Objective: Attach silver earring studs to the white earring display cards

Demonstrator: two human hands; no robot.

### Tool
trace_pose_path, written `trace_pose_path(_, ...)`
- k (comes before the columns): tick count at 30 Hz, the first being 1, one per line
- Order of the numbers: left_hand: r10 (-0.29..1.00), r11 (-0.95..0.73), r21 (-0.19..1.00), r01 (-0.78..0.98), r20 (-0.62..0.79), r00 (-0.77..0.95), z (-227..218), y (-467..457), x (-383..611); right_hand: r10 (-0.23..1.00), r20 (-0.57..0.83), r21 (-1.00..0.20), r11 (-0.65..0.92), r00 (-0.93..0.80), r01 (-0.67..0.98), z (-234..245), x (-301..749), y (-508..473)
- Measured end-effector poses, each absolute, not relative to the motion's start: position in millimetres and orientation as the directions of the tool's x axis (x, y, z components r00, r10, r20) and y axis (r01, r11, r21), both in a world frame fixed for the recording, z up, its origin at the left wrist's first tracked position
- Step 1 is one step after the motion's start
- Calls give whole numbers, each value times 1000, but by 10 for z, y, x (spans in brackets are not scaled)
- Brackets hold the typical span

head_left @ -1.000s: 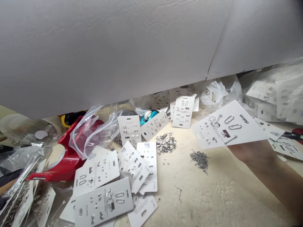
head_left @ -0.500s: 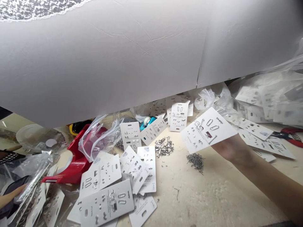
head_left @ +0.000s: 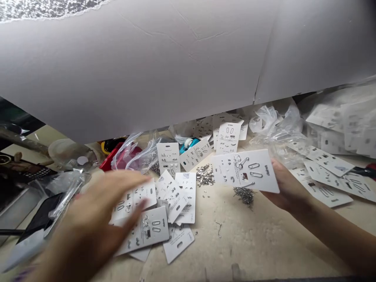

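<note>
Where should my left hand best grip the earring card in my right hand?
I'd pinch the earring card by its free left edge, coming from the left: your right hand holds the opposite end, and that thin, flat margin looks bare.

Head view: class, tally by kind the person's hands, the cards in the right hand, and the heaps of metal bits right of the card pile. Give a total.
Hands: 2 (left hand, right hand)
Held card: 1
Heaps: 2 (nearer heap, farther heap)
Total: 5
</note>
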State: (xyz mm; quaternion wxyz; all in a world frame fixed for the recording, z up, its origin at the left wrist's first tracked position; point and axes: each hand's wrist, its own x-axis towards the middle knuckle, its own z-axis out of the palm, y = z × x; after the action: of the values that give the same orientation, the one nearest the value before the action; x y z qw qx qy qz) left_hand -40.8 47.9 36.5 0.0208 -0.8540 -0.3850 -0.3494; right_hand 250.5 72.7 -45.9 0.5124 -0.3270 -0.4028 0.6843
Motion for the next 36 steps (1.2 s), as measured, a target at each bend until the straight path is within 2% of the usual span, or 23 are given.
trace_pose_path(1,612,-764,175,621,504,610,321,478,-230,971,-24,-921,-114,-239,-372,-454,2497,705)
trace_pose_path(2,597,-792,197,578,446,666,260,475,-49,977,8,-955,-56,-212,-291,-452,2491,681)
trace_pose_path(4,618,-780,263,568,466,633,111,490,273,978,127,-989,113,-166,-94,-456,2485,635)
trace_pose_path(7,663,-747,367,554,461,590,-121,591,556,919,345,-917,374,-193,139,-472,2473,581)
trace_pose_path(9,652,-757,446,478,462,601,-262,667,615,865,435,-850,486,-250,202,-484,2455,561)
trace_pose_path(11,645,-754,539,376,499,579,-390,707,616,827,466,-811,541,-313,221,-498,2431,547)
trace_pose_path(14,665,-719,663,208,568,486,-552,687,582,804,447,-805,552,-392,216,-526,2392,530)
trace_pose_path(17,674,-679,726,108,558,484,-648,626,544,800,398,-833,520,-448,189,-549,2357,506)
trace_pose_path(23,695,-607,789,89,474,540,-682,560,496,806,251,-882,419,-537,217,-560,2281,440)
trace_pose_path(36,712,-562,826,41,458,532,-659,566,506,828,188,-916,341,-527,209,-556,2227,380)
